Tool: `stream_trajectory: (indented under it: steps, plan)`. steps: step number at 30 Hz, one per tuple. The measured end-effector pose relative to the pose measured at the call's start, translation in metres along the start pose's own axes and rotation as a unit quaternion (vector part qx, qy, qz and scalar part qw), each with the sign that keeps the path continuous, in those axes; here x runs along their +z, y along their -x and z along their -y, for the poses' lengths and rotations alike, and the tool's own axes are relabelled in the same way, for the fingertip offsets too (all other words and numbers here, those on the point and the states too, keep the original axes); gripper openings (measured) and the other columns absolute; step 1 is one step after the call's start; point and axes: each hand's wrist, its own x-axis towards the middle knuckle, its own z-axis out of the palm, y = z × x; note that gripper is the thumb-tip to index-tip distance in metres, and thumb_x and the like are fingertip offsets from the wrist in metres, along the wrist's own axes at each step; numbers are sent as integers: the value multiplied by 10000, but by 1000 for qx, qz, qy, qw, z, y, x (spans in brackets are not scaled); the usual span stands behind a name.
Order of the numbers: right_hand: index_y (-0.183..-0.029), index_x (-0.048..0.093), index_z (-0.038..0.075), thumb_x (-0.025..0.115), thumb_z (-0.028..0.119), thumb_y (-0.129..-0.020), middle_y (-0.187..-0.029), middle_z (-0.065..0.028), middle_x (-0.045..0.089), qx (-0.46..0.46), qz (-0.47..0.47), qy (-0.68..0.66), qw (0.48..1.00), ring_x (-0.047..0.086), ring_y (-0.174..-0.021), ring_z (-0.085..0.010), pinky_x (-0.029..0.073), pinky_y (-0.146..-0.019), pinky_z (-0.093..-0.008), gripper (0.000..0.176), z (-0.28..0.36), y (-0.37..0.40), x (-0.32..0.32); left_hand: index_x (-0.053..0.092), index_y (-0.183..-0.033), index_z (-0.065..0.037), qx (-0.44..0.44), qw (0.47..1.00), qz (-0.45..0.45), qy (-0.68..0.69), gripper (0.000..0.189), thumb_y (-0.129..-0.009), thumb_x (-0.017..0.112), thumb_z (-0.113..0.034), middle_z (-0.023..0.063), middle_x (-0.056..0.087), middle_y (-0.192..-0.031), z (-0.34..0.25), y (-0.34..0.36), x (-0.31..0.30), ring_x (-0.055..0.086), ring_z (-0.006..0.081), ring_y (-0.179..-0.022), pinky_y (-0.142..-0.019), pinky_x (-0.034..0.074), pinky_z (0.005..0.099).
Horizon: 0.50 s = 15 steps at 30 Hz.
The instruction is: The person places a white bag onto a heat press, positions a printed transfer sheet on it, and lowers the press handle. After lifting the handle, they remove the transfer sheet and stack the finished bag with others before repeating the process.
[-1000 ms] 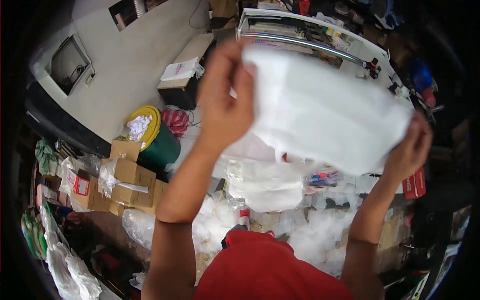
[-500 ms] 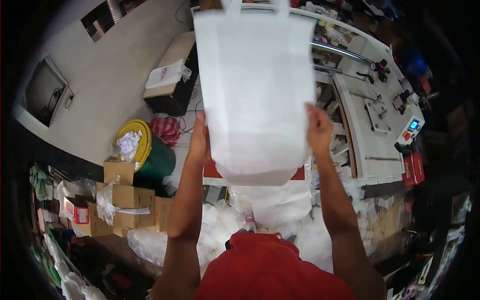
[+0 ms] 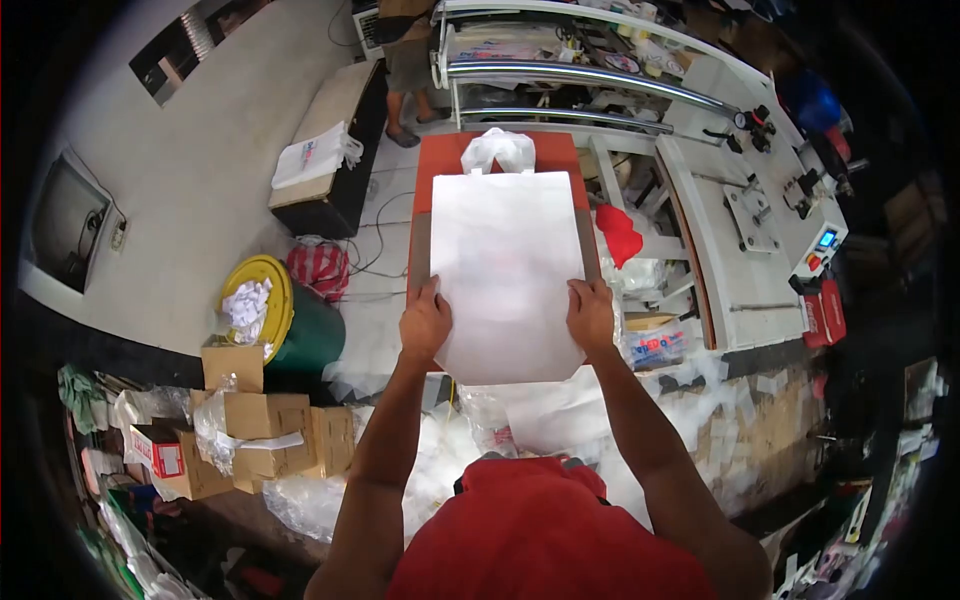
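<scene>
Bin (image 3: 315,325) and cartons (image 3: 268,415) left, white machine (image 3: 775,280) right, red cloth (image 3: 619,236) beside red tabletop (image 3: 440,165); white bag (image 3: 508,300) laid over it, side edges pinched in hands (image 3: 427,320); pale wall (image 3: 235,110) far left.

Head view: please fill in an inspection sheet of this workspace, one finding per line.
Surface: red board, largely covered; its far end shows.
Job's things: white bag spread flat over the board, handles toward the far end.
Clutter: cardboard boxes at left, crumpled scraps atop a green bin, pale sheets and plastic on the floor.
Hands: left hand and right hand at the bag's opposite side edges; grip unclear.
Cables: dark cable on the floor left of the board.
Surroundings: white machine at right, its control box lit; another person stands beyond the board.
</scene>
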Motion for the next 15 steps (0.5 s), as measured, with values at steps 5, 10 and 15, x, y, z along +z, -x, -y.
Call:
stream_trajectory:
  steps: [5, 10, 15]
  plan:
    - [-1127, 625, 98, 587, 118, -894, -999, -185, 541, 1, 27, -66, 997, 562, -870, -382, 497, -762, -454, 237, -20, -3, 9, 600, -1228, -119, 5, 1000, 10, -12, 349, -888, 543, -168, 208, 593, -1122, 1, -1, 6, 627, 410, -910, -754, 537, 483]
    - [-1221, 570, 61, 597, 177, -935, -965, -118, 545, 100, -16, -217, 971, 574, -838, -233, 493, -710, -335, 310, -27, 5, -20, 589, -1245, -80, -15, 998, -23, 57, 350, -901, 549, -129, 202, 607, -1029, 14, 5, 0, 638, 336, -858, -735, 525, 423]
    - [-996, 646, 20, 562, 225, -968, -798, -92, 615, 305, -46, -241, 920, 584, -746, -203, 488, -702, -327, 223, -157, 96, -58, 554, -1211, 41, -164, 958, -168, 166, 310, -967, 485, -137, 191, 591, -1176, 60, 79, -29, 579, 279, -1043, -913, 463, 359]
